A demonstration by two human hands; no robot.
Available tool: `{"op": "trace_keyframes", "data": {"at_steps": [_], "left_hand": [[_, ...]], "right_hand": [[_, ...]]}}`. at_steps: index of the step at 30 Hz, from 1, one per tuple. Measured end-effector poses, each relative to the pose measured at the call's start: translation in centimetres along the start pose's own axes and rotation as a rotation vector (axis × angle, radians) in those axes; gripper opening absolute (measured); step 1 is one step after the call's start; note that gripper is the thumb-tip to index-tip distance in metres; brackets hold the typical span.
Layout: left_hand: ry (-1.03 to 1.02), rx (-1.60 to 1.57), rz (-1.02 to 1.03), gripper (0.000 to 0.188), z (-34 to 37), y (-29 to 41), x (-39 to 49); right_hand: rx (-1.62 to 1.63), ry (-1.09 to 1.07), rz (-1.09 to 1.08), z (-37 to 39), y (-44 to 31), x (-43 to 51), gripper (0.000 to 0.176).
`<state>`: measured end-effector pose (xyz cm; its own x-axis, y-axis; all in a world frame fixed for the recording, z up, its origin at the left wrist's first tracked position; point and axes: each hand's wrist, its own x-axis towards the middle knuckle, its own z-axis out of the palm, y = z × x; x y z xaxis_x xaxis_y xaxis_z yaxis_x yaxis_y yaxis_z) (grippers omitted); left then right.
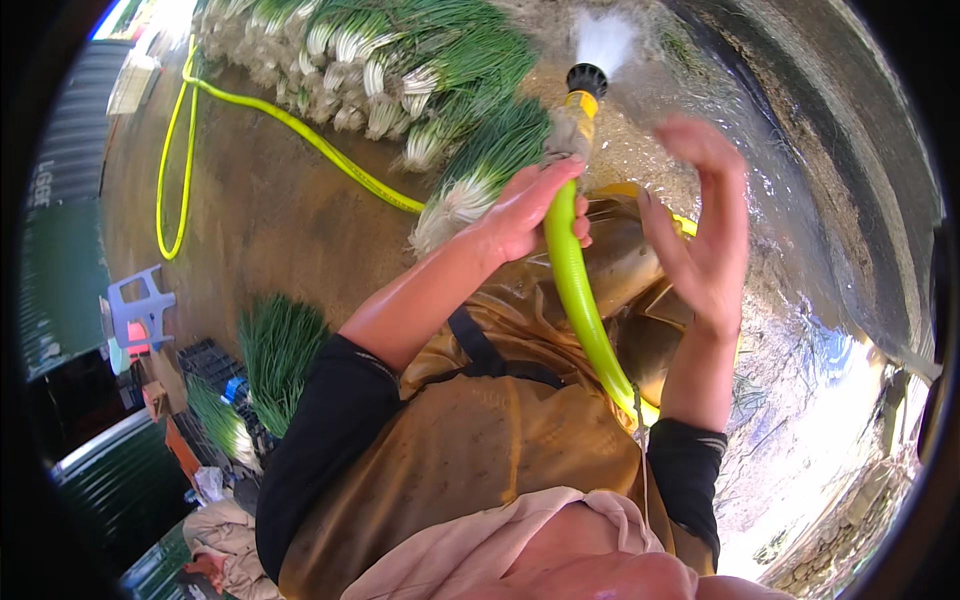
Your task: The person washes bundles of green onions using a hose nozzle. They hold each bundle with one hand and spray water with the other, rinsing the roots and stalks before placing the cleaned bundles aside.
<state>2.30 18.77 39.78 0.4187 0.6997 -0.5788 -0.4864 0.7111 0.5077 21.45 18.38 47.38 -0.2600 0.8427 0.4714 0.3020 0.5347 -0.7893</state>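
My left hand (536, 210) is wrapped around a yellow-green hose (574, 277) just behind its nozzle (586, 81). White water spray (604, 41) leaves the black nozzle head, away from me onto the wet ground. Raised to the right of the hose, my right hand (701, 225) is slightly blurred, with fingers and thumb apart and nothing between them. The hose runs down over my brown waterproof apron (465, 435). Beside my left hand lies a bunch of green onions (469, 195) with pale roots, at the near end of a large pile of similar bunches (390, 67).
More hose (300, 127) crosses the wet brown floor at left, with a loop. A blue plastic stool (141, 307), a black crate (214, 367) and green onion bunches (281, 360) stand at left. Another person (225, 547) is at the lower left. A stepped concrete edge (847, 112) curves along the right.
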Motion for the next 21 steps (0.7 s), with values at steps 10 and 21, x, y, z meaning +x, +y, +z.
{"op": "trace_keyframes", "data": {"at_steps": [10,21], "left_hand": [[0.181,0.848,0.439,0.06,-5.5,-2.1,-0.2],[0.598,-0.004,-0.181,0.129,-23.8,-8.7,2.7]], "right_hand": [[-0.319,-0.174,-0.187,7.1,8.8,-0.3,0.031],[-0.284,-0.013,0.007,5.9,7.9,-1.5,0.043]]}}
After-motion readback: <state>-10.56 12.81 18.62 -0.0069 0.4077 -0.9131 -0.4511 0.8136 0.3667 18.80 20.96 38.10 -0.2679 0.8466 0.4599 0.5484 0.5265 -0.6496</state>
